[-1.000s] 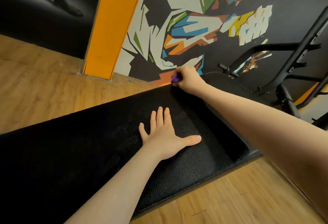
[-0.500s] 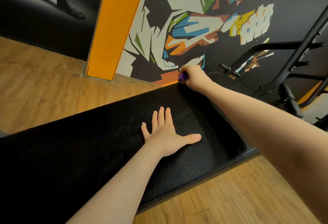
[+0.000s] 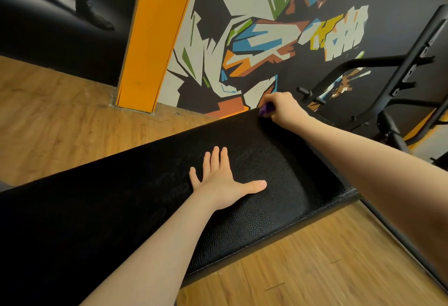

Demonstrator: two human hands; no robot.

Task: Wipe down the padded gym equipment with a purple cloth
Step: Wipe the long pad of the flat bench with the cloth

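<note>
A long black padded bench [image 3: 135, 199] runs from the lower left toward the middle right. My left hand [image 3: 223, 179] rests flat on its top, fingers straight and thumb spread. My right hand [image 3: 283, 109] is at the pad's far corner, near the wall, and grips a purple cloth [image 3: 265, 109]. Only a small bit of the cloth shows at my fingers; the rest is hidden in my fist.
A black metal rack [image 3: 400, 82] stands at the right behind the bench. An orange pillar [image 3: 155, 39] and a wall with a colourful mural [image 3: 254, 39] rise beyond the pad. Wooden floor [image 3: 60, 121] lies on both sides of the bench.
My right hand with the cloth has slid a little to the right along the pad's far edge. My left hand has stayed flat in place.
</note>
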